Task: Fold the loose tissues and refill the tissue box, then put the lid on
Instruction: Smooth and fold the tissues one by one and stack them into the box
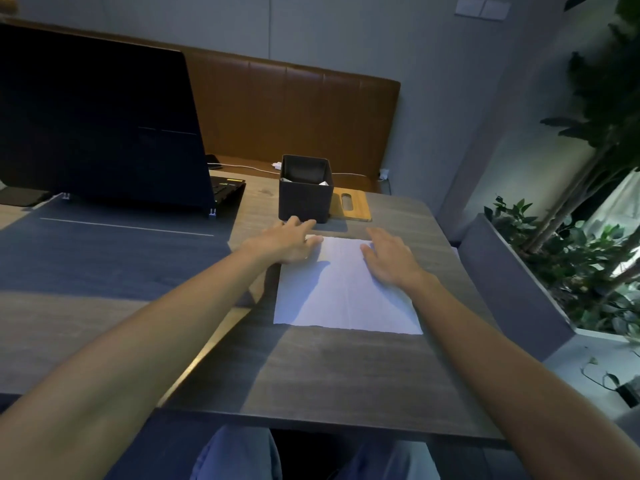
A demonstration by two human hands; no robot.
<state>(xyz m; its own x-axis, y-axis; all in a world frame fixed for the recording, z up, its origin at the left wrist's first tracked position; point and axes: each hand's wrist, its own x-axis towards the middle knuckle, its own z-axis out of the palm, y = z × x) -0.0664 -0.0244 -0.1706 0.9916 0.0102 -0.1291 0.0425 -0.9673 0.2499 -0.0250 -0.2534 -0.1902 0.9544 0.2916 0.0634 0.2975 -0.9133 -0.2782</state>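
Note:
A white tissue (343,292) lies spread flat on the wooden table (346,375). My left hand (287,242) rests flat on its far left corner, fingers spread. My right hand (389,258) presses flat on its far right part. Just beyond the tissue stands the dark square tissue box (304,195), lid off, with a bit of white tissue showing inside. The bamboo lid (350,205) with its oval slot lies flat on the table, right of the box and touching it.
An open black laptop (100,126) stands at the left on a dark desk mat (104,258). A brown leather bench back (294,112) runs behind the table. A planter with green plants (571,258) sits to the right. A white cable (242,167) runs behind the box.

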